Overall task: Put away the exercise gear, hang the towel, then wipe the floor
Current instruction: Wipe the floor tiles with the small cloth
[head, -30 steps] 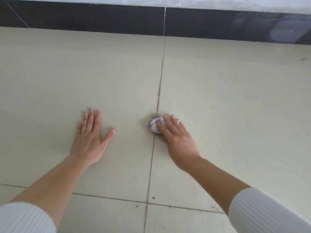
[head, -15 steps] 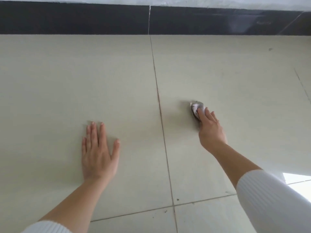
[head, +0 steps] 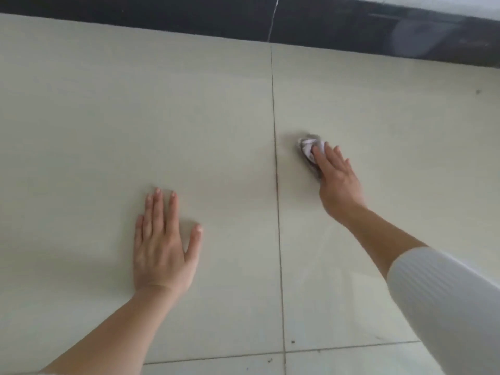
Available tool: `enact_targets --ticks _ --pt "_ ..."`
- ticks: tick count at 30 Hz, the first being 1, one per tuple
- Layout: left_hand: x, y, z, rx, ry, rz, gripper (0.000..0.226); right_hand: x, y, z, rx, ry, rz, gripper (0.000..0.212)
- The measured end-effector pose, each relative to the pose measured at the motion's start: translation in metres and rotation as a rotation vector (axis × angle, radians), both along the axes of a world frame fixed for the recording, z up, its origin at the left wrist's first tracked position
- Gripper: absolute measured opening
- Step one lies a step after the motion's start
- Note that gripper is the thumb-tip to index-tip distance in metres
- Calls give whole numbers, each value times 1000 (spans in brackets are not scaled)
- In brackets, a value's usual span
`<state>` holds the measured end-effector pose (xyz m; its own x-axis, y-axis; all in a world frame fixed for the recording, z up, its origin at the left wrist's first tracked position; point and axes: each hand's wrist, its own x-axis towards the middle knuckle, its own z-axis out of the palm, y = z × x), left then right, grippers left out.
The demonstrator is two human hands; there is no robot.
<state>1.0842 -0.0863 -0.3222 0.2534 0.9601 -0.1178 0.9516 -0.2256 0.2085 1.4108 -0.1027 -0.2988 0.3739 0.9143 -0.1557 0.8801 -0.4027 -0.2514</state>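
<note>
A small crumpled white and grey cloth wad (head: 308,146) lies on the pale floor tile (head: 392,131), just right of the vertical grout line. My right hand (head: 335,177) presses down on the wad with straight fingers, covering its near part. My left hand (head: 162,244) lies flat on the left tile (head: 108,131), fingers spread, palm down, holding nothing. Both forearms wear white ribbed sleeves pushed back.
A dark baseboard (head: 189,20) runs along the far edge of the floor, with a white wall strip above it at the right. Grout lines (head: 276,169) cross near the bottom. Small dark specks dot the tiles near the lower joint.
My right hand slid the cloth wad from the grout line out to the right and farther away. My left hand stayed flat on the floor.
</note>
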Motion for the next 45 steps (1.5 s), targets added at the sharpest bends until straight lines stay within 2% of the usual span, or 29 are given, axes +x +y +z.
enact_targets --ticks 3,6,8,11,14,16,17,18,19,22,25,27,33,39,43,45 --pt "-1 0 0 14 -17 5 73 11 57 2 -3 -4 -224 69" --pt "-2 -2 -3 24 -23 0 72 -8 99 -5 41 32 -215 62" --pt "-3 0 -3 27 -28 -1 71 -38 104 -13 124 65 -37 60" --pt "-3 -1 -1 27 -23 1 71 -96 57 -20 242 89 327 59" --pt "-1 -1 0 15 -13 0 70 -117 -13 -15 146 134 793 60" --pt "-2 -1 1 2 -1 -7 70 -95 -19 -9 70 127 1107 62" --pt "-2 -1 1 -2 -1 -5 70 -79 -5 -7 66 89 1165 64" --pt "-2 -1 2 -3 2 -3 71 -65 14 -7 70 49 1117 66" --pt "-2 -1 3 -5 7 -5 71 -50 38 -8 87 22 960 67" --pt "-2 -1 3 1 5 -4 70 -17 112 -1 58 14 335 69" --pt "-1 -1 2 7 -13 -13 69 -33 156 -2 32 26 48 63" --pt "-2 -1 0 8 -25 -3 68 -65 161 -6 72 23 68 65" --pt "0 -1 -2 40 -55 8 62 -122 115 -7 71 65 413 68" --pt "-2 5 0 51 -102 -17 57 -158 45 -4 79 103 527 67" --pt "-42 23 4 87 -124 -212 56 -181 -18 -11 181 74 600 68" --pt "-72 30 5 122 -105 -169 56 -189 -49 -13 172 25 703 74"
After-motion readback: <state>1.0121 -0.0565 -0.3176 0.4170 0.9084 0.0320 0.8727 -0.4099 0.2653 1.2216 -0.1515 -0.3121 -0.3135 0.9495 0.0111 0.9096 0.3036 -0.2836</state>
